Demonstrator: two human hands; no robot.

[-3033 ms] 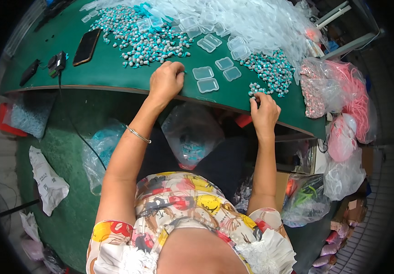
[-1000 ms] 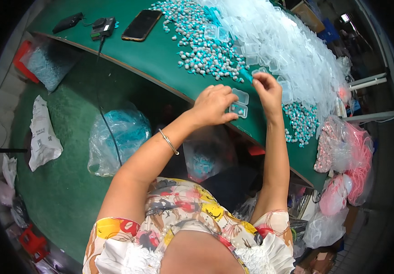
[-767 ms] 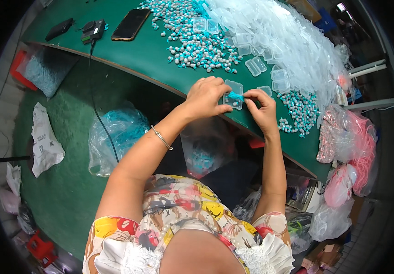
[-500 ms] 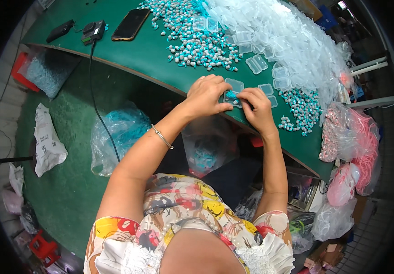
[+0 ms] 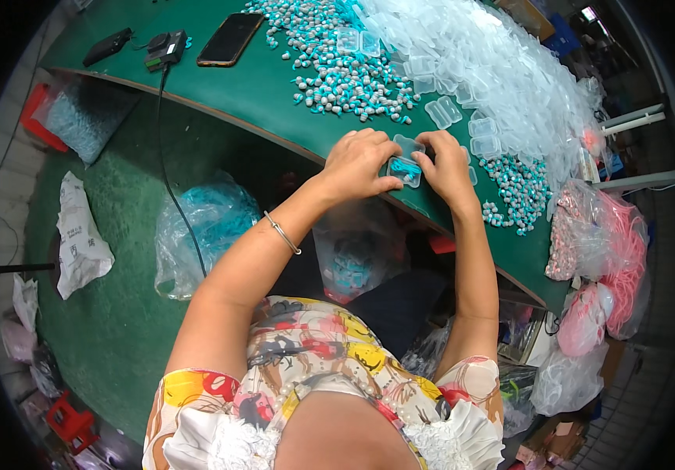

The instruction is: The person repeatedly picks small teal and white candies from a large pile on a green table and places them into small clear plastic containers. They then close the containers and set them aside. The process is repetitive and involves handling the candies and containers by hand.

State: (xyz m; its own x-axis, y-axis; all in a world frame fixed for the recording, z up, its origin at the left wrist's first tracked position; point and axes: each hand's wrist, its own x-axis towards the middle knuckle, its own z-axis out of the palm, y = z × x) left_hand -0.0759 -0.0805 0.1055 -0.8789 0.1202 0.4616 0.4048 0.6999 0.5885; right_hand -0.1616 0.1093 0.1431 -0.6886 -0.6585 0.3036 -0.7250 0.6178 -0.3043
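Note:
A small clear plastic box (image 5: pixel 409 146) stands at the table's near edge with its hinged lid raised. Inside lies a turquoise cord-like bundle (image 5: pixel 406 168). My left hand (image 5: pixel 357 163) grips the box from the left, thumb at the near side and fingers along the far side. My right hand (image 5: pixel 447 167) is bent round the right side, its fingertips at the raised lid and its thumb by the bundle. Another clear box (image 5: pixel 472 176) is mostly hidden behind my right hand.
Small grey-and-turquoise pieces (image 5: pixel 353 90) are heaped at the far side, with another pile (image 5: pixel 517 188) to the right. Many clear boxes (image 5: pixel 486 59) form a big mound. A phone (image 5: pixel 230 39) and a cabled black device (image 5: pixel 165 50) lie at left. Bags (image 5: pixel 588 227) crowd the right edge.
My right hand has shifted from the turquoise bundle up to the raised lid. The bundle now sits lower in the box. My left hand keeps its grip on the box.

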